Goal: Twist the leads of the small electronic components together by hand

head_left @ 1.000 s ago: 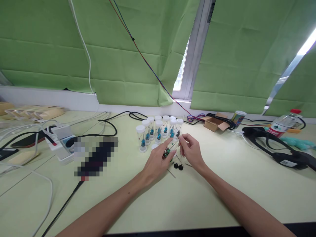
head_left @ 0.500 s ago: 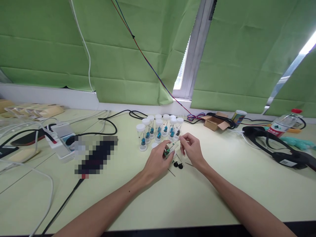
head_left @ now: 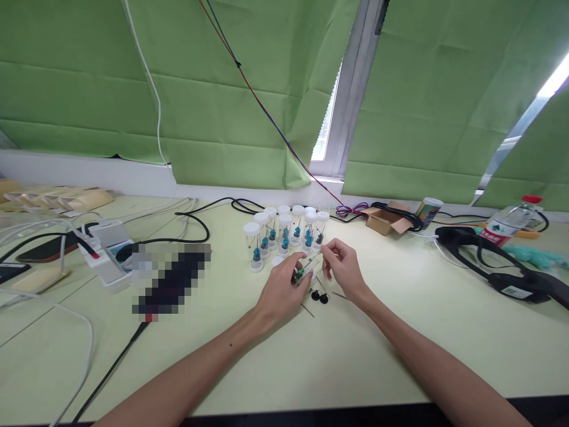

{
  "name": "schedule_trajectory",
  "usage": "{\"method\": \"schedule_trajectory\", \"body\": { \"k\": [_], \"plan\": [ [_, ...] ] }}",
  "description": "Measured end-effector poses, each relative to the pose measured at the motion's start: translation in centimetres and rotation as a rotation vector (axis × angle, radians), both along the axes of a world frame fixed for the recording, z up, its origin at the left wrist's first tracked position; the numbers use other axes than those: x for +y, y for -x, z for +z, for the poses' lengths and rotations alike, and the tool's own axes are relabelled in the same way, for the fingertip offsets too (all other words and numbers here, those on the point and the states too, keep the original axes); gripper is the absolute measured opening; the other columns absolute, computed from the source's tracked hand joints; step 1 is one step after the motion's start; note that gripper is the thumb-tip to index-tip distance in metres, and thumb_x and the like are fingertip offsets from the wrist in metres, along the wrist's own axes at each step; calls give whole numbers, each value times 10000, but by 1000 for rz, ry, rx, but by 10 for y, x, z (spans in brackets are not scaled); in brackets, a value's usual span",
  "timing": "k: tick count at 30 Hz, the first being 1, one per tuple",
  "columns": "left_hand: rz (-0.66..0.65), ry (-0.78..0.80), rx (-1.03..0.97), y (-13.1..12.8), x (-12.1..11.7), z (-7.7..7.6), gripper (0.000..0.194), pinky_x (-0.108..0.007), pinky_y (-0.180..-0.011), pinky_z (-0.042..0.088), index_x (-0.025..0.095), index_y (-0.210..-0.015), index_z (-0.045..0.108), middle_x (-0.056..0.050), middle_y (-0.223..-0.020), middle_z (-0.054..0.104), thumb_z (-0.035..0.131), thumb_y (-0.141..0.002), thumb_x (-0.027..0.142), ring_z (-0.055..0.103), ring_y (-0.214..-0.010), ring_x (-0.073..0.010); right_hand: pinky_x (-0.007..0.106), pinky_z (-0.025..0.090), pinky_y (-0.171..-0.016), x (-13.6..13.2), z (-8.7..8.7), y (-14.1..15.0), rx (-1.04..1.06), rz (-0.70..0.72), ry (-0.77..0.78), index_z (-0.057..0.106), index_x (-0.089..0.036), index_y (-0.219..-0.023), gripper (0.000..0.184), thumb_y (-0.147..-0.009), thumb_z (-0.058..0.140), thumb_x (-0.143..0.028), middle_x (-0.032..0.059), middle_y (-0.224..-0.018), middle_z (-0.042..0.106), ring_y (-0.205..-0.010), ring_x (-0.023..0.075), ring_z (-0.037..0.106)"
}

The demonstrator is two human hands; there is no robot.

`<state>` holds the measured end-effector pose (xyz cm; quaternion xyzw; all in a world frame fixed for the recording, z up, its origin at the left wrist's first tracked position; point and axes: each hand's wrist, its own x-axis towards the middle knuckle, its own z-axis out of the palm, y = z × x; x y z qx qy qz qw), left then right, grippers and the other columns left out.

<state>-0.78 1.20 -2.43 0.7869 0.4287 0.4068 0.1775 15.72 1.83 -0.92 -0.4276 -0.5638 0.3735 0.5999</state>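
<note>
My left hand [head_left: 281,286] is closed around a small clear tube with green parts [head_left: 299,274] in it, tilted toward the right. Thumb and fingertips of my right hand [head_left: 345,270] pinch the end of a thin rod [head_left: 315,260] that runs into the tube's mouth. Below the hands lie a black disc-shaped piece [head_left: 315,295] and a second black piece [head_left: 323,299] beside it. Loose thin rods are scattered there, one a front rod [head_left: 307,310] and one a right rod [head_left: 340,296]. Behind my hands, several white-capped clear vials [head_left: 255,244] with blue parts stand upright.
A small cardboard box [head_left: 386,222] and a printed can [head_left: 429,212] stand at the back right. Further right are a black headset [head_left: 502,276] and a red-capped bottle [head_left: 511,222]. At left, a power strip [head_left: 104,255] sits among cables, near a pixelated dark object [head_left: 173,279].
The view has shifted slightly. Both hands keep nearly the same pose, with the rod still at the tube.
</note>
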Motion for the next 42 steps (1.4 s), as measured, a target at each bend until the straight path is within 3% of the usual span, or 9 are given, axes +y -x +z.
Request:
{"method": "schedule_trajectory", "body": {
  "k": [27,32,36,42],
  "plan": [
    [-8,-22,0,0,1,-1,300,-274,-629,412,197,-1136,561,-11,-785,599,511,-874,333,546,-688,-148,208,369,-374,3,-4,-3,6,97,30,468,-196,-666,354,-826,647,-456,-69,-493,477,-379,83,467],
    [-7,-30,-6,0,2,-3,291,-260,-612,409,202,-1132,556,0,-775,588,515,-871,325,542,-669,-138,197,369,-376,6,-4,-5,97,250,149,520,-182,-692,322,-819,644,-451,-48,-552,530,-408,88,500],
    [-23,-27,-7,0,2,-2,278,-259,-628,411,202,-1124,557,3,-763,588,518,-869,306,543,-676,-139,192,359,-373,8,-3,-7,163,397,264,611,-165,-830,279,-829,623,-444,-25,-587,561,-437,101,518],
    [-44,-24,-26,0,0,1,242,-252,-636,405,212,-1093,565,14,-750,586,514,-863,271,534,-666,-130,189,363,-386,8,1,-12,250,521,342,679,-134,-881,283,-828,636,-409,2,-630,587,-477,100,528]
  ]
}}
